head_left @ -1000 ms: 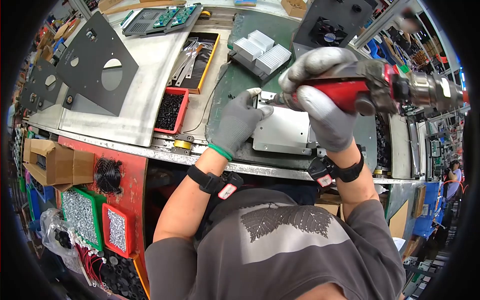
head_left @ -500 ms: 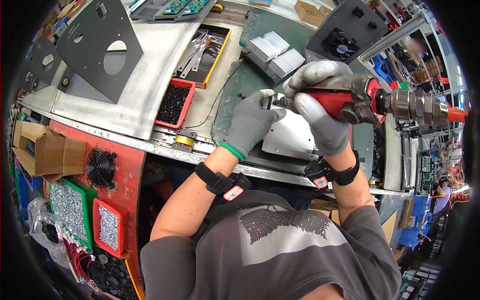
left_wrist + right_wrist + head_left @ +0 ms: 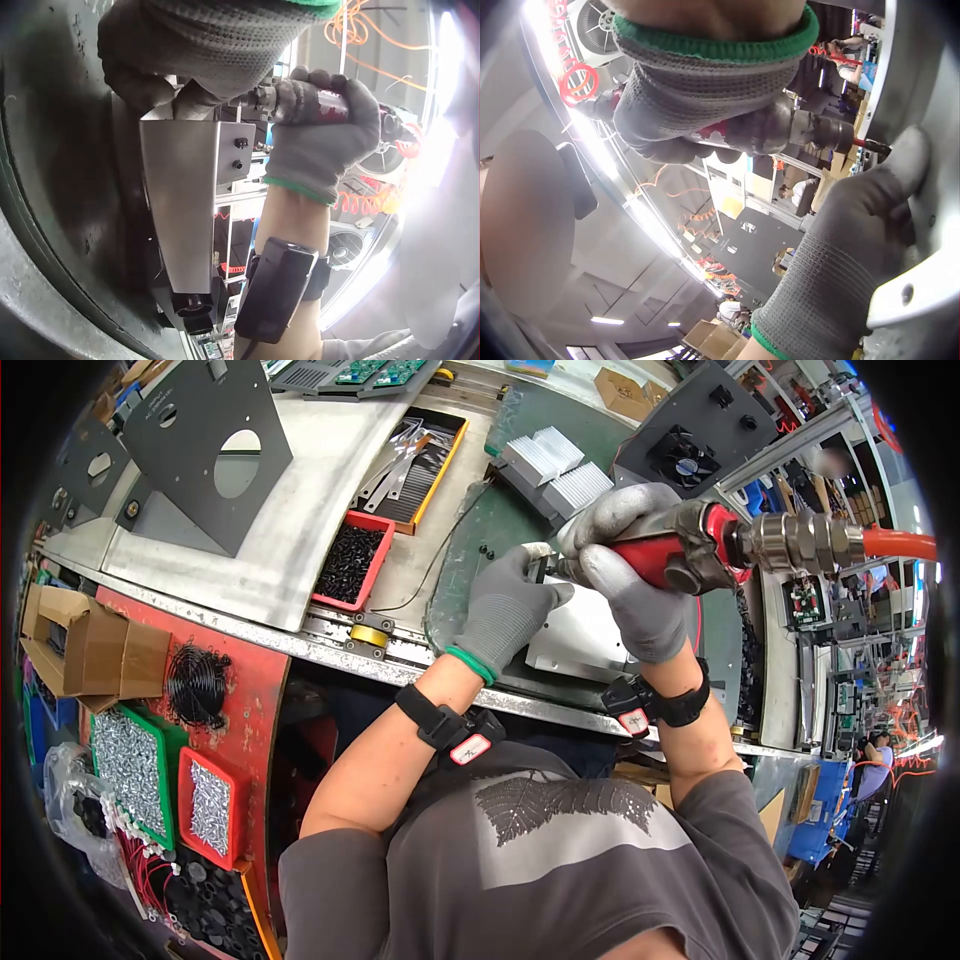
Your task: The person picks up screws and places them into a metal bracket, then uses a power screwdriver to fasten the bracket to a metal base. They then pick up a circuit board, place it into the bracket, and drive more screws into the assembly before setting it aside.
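Note:
A bent silver metal plate (image 3: pixel 580 632) lies on the green work mat in front of the person. The gloved left hand (image 3: pixel 508 608) pinches its far left corner between thumb and fingers. In the left wrist view the plate's folded side (image 3: pixel 180 199) shows below those fingers. Wrapped around a red air screwdriver (image 3: pixel 648 556), the gloved right hand (image 3: pixel 640 595) holds it nearly level above the plate. Its nose points at the corner beside the left hand. From the right wrist, the bit (image 3: pixel 871 145) appears right by the left fingertips; the fastener under it is hidden.
Finned heatsinks (image 3: pixel 560 468) stand behind the plate, beside a dark panel with a fan (image 3: pixel 685 460). To the left are a red bin of black screws (image 3: pixel 352 563), a tray of metal strips (image 3: pixel 425 475) and an upright grey panel (image 3: pixel 205 470). An orange air hose (image 3: pixel 900 544) trails right.
The head view has shifted, so the bench appears moved. The left hand stays at the plate's corner, while the right hand keeps its grip on the screwdriver, now closer to the left hand.

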`<state>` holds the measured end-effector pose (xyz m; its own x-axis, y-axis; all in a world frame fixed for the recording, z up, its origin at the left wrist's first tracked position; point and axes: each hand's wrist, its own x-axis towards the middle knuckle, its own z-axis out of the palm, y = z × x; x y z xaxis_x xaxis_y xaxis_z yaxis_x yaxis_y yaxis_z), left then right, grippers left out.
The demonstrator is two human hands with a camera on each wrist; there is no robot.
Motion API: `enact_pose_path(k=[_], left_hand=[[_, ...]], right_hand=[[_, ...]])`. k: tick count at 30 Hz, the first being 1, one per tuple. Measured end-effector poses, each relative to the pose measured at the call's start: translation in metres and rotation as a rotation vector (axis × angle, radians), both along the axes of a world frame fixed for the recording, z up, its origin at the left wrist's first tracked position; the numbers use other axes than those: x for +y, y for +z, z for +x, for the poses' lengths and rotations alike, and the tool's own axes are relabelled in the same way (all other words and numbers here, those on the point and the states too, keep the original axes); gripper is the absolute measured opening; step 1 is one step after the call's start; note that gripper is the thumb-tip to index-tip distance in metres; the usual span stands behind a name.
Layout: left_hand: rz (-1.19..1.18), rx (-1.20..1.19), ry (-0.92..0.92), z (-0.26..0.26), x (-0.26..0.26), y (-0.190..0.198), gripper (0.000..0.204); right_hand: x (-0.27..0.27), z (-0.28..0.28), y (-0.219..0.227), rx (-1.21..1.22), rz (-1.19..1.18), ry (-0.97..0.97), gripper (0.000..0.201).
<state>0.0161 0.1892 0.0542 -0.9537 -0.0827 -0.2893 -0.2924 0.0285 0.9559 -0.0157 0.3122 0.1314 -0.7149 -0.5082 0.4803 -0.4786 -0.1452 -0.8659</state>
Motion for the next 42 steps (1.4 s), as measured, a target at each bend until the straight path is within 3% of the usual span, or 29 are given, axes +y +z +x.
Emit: enact_pose_path(k=[5, 8, 9, 10, 11, 13, 17, 21, 27, 42], left_hand=[[-0.038, -0.010, -0.024, -0.003, 0.000, -0.002, 0.053], [-0.003, 0.090, 0.001, -0.008, -0.001, -0.012, 0.052], [0.051, 0.133, 0.011, -0.008, -0.003, -0.015, 0.051], [0.111, 0.169, 0.008, -0.009, -0.002, -0.020, 0.050], [0.135, 0.215, 0.007, -0.015, 0.001, -0.032, 0.047], [0.201, 0.164, -0.014, -0.012, 0.002, -0.017, 0.046], [0.214, 0.148, -0.038, -0.017, 0.004, -0.019, 0.044], [0.184, 0.048, -0.036, -0.013, 0.005, 0.001, 0.044], [0.212, 0.034, 0.013, -0.016, 0.009, -0.005, 0.042], [0.199, 0.040, 0.017, -0.014, 0.009, -0.008, 0.039]], right_hand=[[0.003, -0.009, -0.006, 0.070, -0.009, 0.111, 0.028], [0.005, 0.004, 0.014, 0.148, -0.030, 0.034, 0.029], [0.007, 0.007, 0.020, 0.050, -0.184, 0.097, 0.033], [0.017, 0.001, 0.035, 0.220, -0.184, 0.145, 0.037], [0.030, 0.009, 0.048, 0.123, -0.219, 0.084, 0.037], [0.050, 0.020, 0.061, 0.019, -0.235, -0.074, 0.036], [0.084, 0.020, 0.045, -0.069, -0.150, -0.289, 0.033], [0.098, 0.015, 0.019, -0.128, -0.269, -0.261, 0.034], [0.100, 0.011, 0.008, -0.176, -0.309, -0.271, 0.033], [0.089, 0.008, 0.011, -0.107, -0.166, -0.455, 0.024]])
